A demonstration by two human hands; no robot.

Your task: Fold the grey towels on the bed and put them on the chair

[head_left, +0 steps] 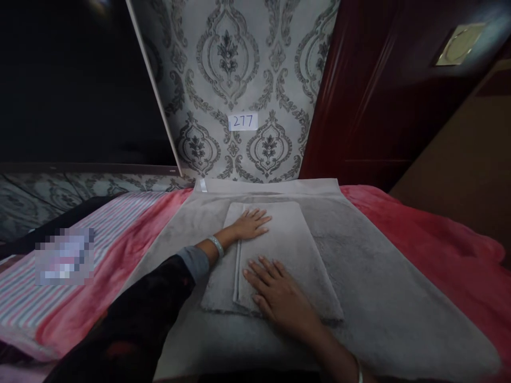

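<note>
A folded grey plush towel [275, 250] lies on a much larger grey plush cloth [391, 303], which is spread over a red-pink blanket [435, 229]. My left hand [250, 224] rests flat on the far part of the folded towel, holding nothing. A silver bangle [216, 246] circles that wrist, below a dark sleeve with a grey cuff. My right hand [275, 298] presses flat on the near part of the towel, close to a folded edge, with its fingers apart.
A striped pink-and-white cloth [99, 250] lies to the left, partly covered by a blurred patch [64, 256]. Behind the bed are damask wallpaper [227, 69] with a paper label reading 277 [242, 121], a large black screen [75, 90], and a dark red door [359, 96].
</note>
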